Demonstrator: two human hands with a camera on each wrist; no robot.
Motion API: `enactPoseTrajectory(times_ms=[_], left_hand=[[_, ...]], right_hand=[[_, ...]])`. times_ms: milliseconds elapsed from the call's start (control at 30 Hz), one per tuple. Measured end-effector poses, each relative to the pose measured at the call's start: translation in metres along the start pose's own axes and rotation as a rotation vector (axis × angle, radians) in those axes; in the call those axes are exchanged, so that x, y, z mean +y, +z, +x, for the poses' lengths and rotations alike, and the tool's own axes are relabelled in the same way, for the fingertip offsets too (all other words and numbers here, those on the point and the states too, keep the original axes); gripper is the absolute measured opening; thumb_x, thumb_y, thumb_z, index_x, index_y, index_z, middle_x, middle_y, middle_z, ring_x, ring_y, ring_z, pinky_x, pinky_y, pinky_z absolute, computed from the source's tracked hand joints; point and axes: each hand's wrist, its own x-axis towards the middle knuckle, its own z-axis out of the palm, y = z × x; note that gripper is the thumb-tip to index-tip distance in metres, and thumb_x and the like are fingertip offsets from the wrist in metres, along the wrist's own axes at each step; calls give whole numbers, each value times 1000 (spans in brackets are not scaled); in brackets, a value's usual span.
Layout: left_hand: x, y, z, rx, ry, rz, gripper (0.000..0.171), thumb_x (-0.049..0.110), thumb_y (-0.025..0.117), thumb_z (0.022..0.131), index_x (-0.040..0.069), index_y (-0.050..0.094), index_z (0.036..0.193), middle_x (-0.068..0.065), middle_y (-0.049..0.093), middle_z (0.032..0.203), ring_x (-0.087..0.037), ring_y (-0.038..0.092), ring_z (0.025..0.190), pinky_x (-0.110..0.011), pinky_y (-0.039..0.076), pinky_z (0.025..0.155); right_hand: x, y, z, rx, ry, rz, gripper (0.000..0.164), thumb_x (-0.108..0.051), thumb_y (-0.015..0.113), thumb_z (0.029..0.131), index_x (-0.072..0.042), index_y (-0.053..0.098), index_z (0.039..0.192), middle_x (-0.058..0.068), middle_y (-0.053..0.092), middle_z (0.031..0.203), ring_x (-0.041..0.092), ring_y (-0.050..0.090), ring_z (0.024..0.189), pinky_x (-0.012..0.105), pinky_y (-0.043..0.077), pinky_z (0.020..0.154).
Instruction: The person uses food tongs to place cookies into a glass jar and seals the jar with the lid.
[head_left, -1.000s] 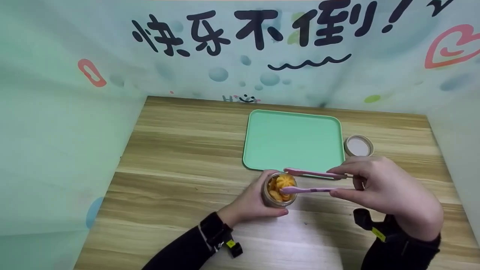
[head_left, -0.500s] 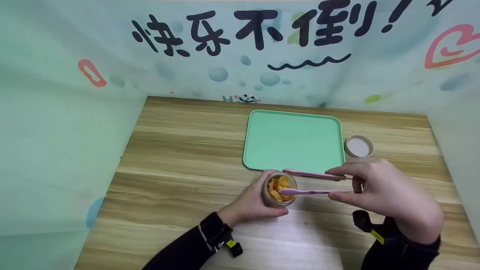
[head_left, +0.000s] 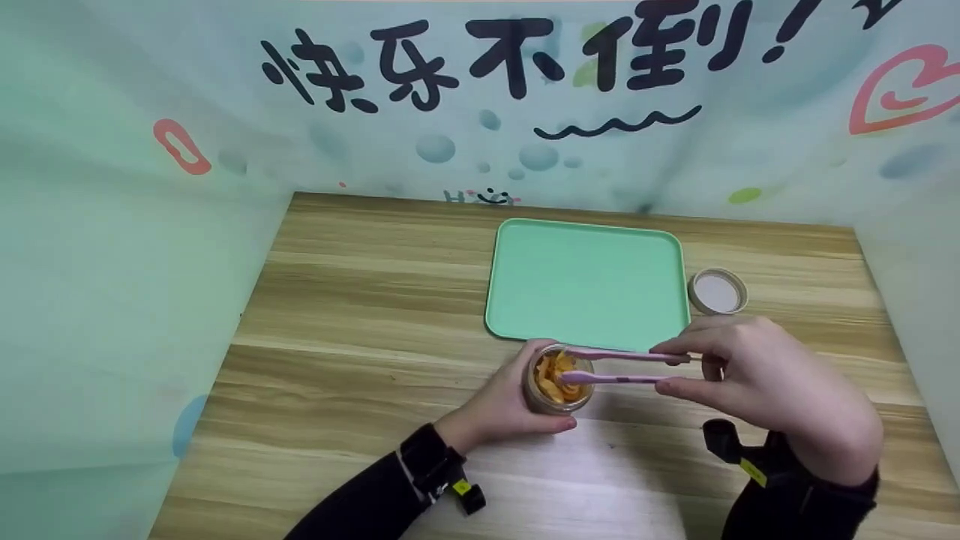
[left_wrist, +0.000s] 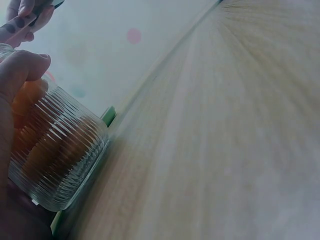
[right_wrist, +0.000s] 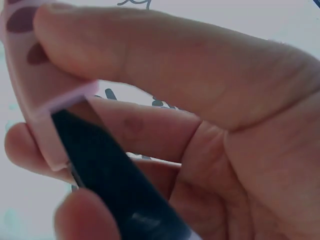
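Note:
My left hand [head_left: 499,409] grips a ribbed clear glass jar [left_wrist: 60,145], its fingers and thumb around the side. Orange-yellow cookie-like pieces [head_left: 551,386] fill the jar, whose mouth is uncovered. Between thumb and fingers my right hand [head_left: 757,375] holds pink tongs [head_left: 622,355]. Both tips of the tongs reach in over the jar's mouth, among the pieces; whether they clasp one I cannot tell. In the right wrist view the pink handle [right_wrist: 35,65] and a dark metal strip [right_wrist: 110,165] of the tongs lie between the fingers.
A green tray [head_left: 585,281] lies just behind the jar. To its right, near my right hand, is a round lid [head_left: 718,292] with its inside up. A printed cloth backdrop [head_left: 420,150] stands behind and beside the wooden table [head_left: 360,300].
The tongs' tips have drawn closer together and dipped into the jar. A flower-shaped piece that was on top a second ago has sunk or turned. My left hand stays put.

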Motion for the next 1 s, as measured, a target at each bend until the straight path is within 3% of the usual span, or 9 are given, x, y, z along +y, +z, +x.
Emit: enactPoseTrajectory(times_ms=[333,567,833,1000], left_hand=[[0,1,0,5,-32,-26,90,14,94,72,21,41,144,4,53,134,-17,56,119,-37,46,104],[-1,1,-1,1,-26,-40,89,14,94,72,23,41,144,3,54,133,-18,57,118,-37,47,104],[-3,0,0,-9,13,-43,90,12,93,73,16,40,145,1,55,134,-18,57,120,-37,46,105],[-2,0,0,-13,4,-17,90,14,94,72,19,41,145,2,54,135,-17,56,121,-37,45,106]], right_hand=[[-2,-2,-9,-42,24,19,16,-23,86,85,-22,77,99,-19,61,83,-1,52,61,14,44,54],[-8,-2,-10,18,6,-16,26,-19,89,79,-23,78,102,-20,64,87,-4,49,58,12,41,50],[-8,5,0,-29,22,-3,8,-24,81,89,-22,79,97,-21,61,83,-1,52,65,18,45,55],[-11,7,0,-55,46,-2,3,-27,77,93,-25,79,92,-22,57,76,0,50,62,20,44,53]])
